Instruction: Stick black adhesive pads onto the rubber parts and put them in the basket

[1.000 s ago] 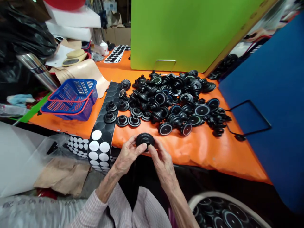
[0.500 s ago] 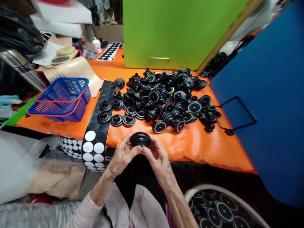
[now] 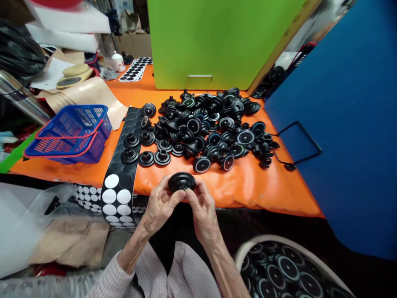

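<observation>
A round black stepped disc with a stubby hub [image 3: 181,181] is held between my two hands, just in front of the table's near edge. My left hand [image 3: 161,205] grips its left side, thumb by the hub. On the other side my right hand [image 3: 201,207] pinches it the same way, both thumbs nearly meeting. The disc's far face is hidden. Beyond lies a heap of similar black discs [image 3: 201,126] on the orange table cover [image 3: 248,186]. Left of the heap runs a black strip of round stickers [image 3: 120,167], with white circles showing at its front end.
A blue basket [image 3: 70,128] with red handles stands on the left. A green board [image 3: 217,41] rises behind the heap, and a blue board [image 3: 341,124] with a wire stand [image 3: 310,128] is at the right. Below right, a pale tub [image 3: 245,248] holds more discs.
The camera view has swung slightly right, so the table and its things appear shifted left. Both hands keep the same hold on the black disc.
</observation>
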`<state>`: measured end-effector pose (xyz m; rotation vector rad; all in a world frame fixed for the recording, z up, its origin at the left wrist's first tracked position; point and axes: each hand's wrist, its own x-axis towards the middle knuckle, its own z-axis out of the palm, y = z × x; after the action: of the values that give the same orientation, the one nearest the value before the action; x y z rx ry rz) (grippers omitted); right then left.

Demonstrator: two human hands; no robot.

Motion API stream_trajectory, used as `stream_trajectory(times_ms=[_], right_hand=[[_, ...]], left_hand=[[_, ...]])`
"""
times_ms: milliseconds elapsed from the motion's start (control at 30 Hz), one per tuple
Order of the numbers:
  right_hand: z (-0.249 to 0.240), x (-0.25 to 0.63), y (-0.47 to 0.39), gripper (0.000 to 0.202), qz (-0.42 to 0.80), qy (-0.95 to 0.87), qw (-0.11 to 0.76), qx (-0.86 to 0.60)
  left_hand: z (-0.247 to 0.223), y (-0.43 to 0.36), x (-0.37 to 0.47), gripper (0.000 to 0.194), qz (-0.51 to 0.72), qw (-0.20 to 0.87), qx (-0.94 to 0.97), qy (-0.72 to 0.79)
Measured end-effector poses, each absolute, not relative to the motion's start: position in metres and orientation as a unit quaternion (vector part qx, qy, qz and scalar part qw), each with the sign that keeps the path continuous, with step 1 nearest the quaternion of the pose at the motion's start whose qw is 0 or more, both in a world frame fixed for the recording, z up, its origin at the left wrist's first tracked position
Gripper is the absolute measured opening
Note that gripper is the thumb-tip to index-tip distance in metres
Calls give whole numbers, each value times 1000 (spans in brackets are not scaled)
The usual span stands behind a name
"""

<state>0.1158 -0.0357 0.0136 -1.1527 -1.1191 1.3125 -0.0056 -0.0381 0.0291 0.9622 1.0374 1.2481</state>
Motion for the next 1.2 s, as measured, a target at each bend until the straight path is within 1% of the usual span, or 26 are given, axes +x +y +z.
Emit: stream_trajectory(times_ms=[67, 133, 200, 267, 367, 467, 600, 667, 733, 800, 933, 1033, 1200], right_hand=[[13, 118, -34, 29, 547, -479, 486, -485], [13, 122, -33, 33, 501, -518, 467, -511], [13, 127, -35, 38, 394, -581, 459, -544], [12, 132, -36, 42, 275, -654, 444, -548], [11, 137, -35, 38, 163, -750, 413, -490], [15, 137, -34, 34, 114, -785, 409, -451], [33, 142, -40, 31, 81, -763, 421, -484], [41, 146, -42, 31, 62, -751, 434, -494], [43, 149, -41, 33, 68, -732, 451, -506], [39, 149, -39, 32, 101, -715, 457, -519], [26, 142, -36, 25, 155, -713, 461, -505], [20, 136, -35, 24, 161, -712, 471, -496], [10, 132, -34, 24, 151, -714, 461, -505]], left_hand=[[26, -36, -2, 41, 536, 588, 399, 457], [22, -33, 0, 40, 521, 621, 373, 450], [19, -30, 1, 39, 502, 669, 335, 434], [16, -28, 1, 39, 493, 690, 312, 428], [16, -27, 1, 35, 491, 657, 346, 455], [20, -28, 3, 32, 487, 615, 378, 492], [24, -27, 4, 30, 504, 542, 412, 531], [23, -26, 2, 31, 511, 524, 404, 549], [20, -25, 1, 34, 509, 548, 374, 548], [18, -25, 0, 37, 510, 572, 351, 539], [15, -26, 3, 33, 520, 556, 369, 533], [13, -26, 5, 31, 515, 554, 390, 524], [13, -28, 5, 34, 515, 578, 382, 505]])
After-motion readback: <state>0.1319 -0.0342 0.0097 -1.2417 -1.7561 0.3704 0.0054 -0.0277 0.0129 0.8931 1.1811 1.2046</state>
